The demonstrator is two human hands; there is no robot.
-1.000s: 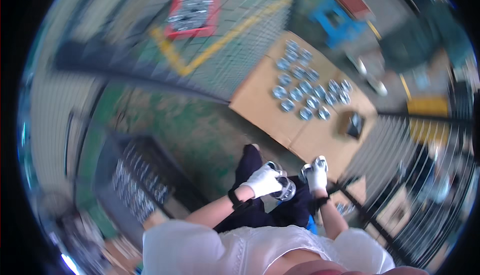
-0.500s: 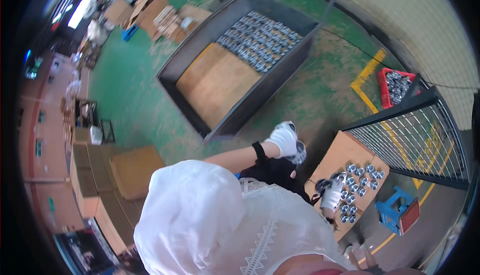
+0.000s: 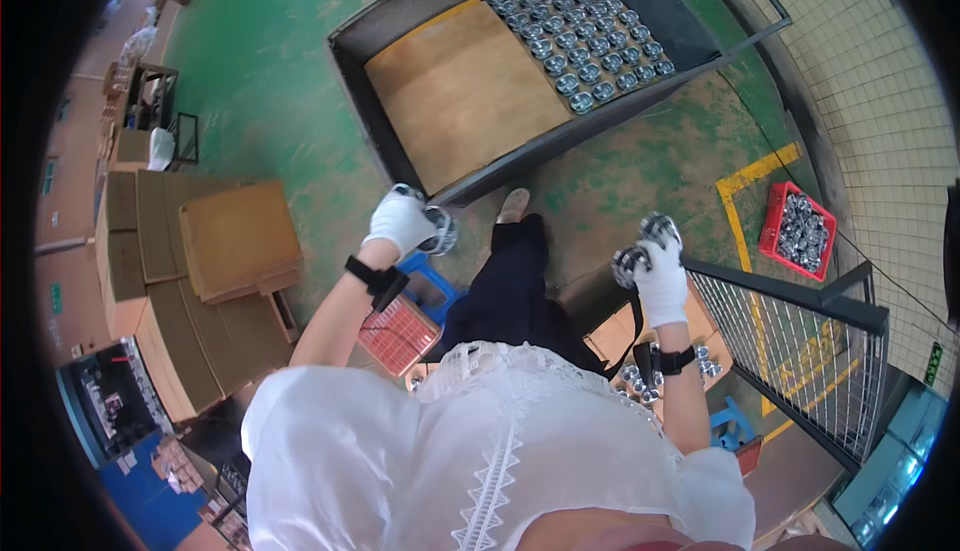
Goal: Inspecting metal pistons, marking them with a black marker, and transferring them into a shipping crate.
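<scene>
My left hand [image 3: 397, 223], in a white glove, is closed around shiny round metal parts [image 3: 440, 232]; one shows beside the fingers and another above them. It is close to the near left corner of a large grey metal bin [image 3: 490, 184]. My right hand [image 3: 662, 286], gloved too, grips more shiny round metal parts [image 3: 660, 229] over the floor to the right of my legs. Inside the bin, a brown cardboard sheet [image 3: 460, 91] covers the left part, and rows of the same metal parts [image 3: 590, 36] stand on the right part.
Beside me at the lower right is a cardboard-topped table [image 3: 708, 323] with several metal parts, next to a black mesh panel [image 3: 790, 351]. A red crate [image 3: 797, 232] of parts stands farther right. Stacked cartons [image 3: 180, 281] and a red basket on a blue stool [image 3: 400, 336] are at left.
I have turned from the table toward the bin. My right hand has lifted metal parts away from the table, and my left hand still holds its parts, now nearer the bin's corner.
</scene>
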